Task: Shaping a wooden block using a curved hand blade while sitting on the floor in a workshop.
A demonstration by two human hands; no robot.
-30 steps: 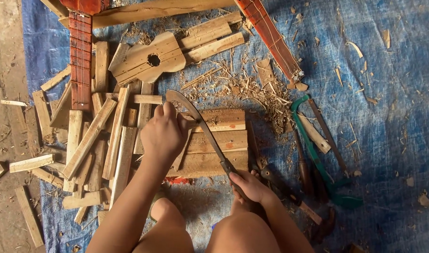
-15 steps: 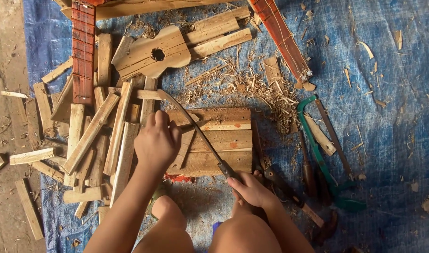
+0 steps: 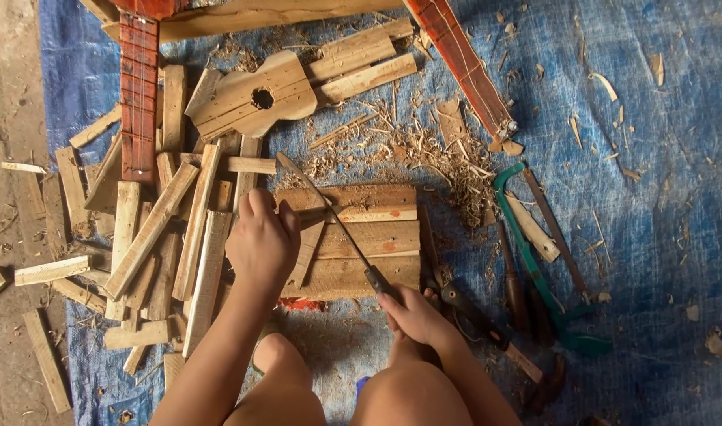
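The right hand [image 3: 412, 315] has its fingers wrapped around the handle of a long knife [image 3: 329, 217] angled across the wooden block [image 3: 377, 237] on the blue tarp [image 3: 653, 237], while the left hand [image 3: 260, 244], fingers curled, holds a thin wood strip [image 3: 306, 252] against that block.

A blue tarpaulin [image 3: 661, 237] covers most of the frame as the ground sheet. Its weave is visible, and it is creased and dusty. Bare packed earth [image 3: 14, 118] runs down the left edge of the frame, beyond the tarpaulin's border. Pale wood shavings [image 3: 432, 154] lie scattered across the upper centre, with loose chips spread toward the right side. Lighting is soft, even daylight with faint shadows. No walls, windows or furniture appear.
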